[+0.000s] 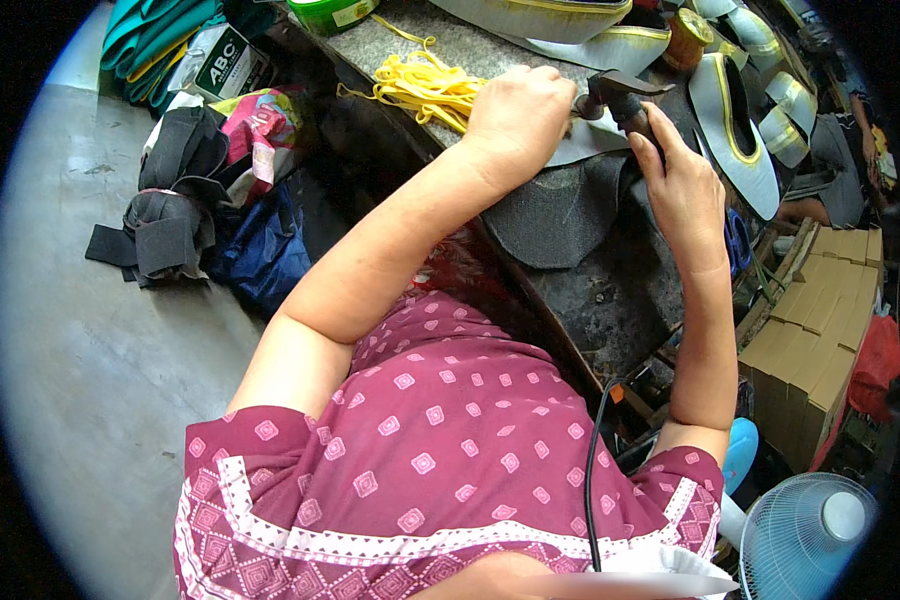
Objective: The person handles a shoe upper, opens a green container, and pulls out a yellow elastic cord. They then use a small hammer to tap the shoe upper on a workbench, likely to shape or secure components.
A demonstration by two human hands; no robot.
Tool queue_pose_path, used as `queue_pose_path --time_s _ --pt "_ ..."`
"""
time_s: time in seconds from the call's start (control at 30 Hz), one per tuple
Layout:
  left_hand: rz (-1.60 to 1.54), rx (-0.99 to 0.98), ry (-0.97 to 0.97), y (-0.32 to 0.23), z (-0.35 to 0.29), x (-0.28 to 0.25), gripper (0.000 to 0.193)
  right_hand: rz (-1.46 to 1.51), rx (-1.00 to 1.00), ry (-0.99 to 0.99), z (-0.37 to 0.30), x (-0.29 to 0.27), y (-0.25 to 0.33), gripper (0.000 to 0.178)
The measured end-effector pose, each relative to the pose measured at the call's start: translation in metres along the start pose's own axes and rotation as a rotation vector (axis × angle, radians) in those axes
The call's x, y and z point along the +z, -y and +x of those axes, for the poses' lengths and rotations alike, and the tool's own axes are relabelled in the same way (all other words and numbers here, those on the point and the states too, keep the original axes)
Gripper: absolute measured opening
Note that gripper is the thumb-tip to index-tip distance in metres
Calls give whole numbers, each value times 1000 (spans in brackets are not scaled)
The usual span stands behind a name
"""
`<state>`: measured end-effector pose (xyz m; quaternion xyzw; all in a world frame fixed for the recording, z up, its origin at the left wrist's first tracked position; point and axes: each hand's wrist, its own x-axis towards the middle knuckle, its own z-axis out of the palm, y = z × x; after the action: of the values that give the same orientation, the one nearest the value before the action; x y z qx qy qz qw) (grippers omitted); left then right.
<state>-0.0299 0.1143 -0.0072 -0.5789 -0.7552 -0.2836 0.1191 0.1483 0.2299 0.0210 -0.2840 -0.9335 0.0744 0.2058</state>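
My right hand (680,185) grips a hammer (625,92) by its handle, with the dark metal head just right of my left hand (523,115). The left is closed in a fist over the work surface; what its fingers hold is hidden. Beside and partly under the hammer head lies a light grey shoe piece (598,142), and the left fingers meet its edge. A dark grey, rounded piece of textured material (560,215) spreads below both hands. Just left of the fist sits a tangle of yellow cord (425,88).
Grey shoe uppers with yellow edging (735,130) crowd the bench's far and right sides, near a thread spool (688,38). A green tub (332,14) stands at the far left. Stacked cardboard (810,330) and a fan (805,535) are at right; dark fabric rolls (170,235) lie at left.
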Motion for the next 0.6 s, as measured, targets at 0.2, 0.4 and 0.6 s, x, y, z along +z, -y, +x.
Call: queue_pose_path --time_s 0.2,0.4,0.6 --pt "13 60 61 0 -7 -5 10 125 95 149 13 -18 -3 38" --pt "19 93 10 -1 -9 -4 10 418 159 -26 16 -41 19 45" --pt "-36 82 -23 -2 -12 -1 8 249 126 187 5 -23 14 43"
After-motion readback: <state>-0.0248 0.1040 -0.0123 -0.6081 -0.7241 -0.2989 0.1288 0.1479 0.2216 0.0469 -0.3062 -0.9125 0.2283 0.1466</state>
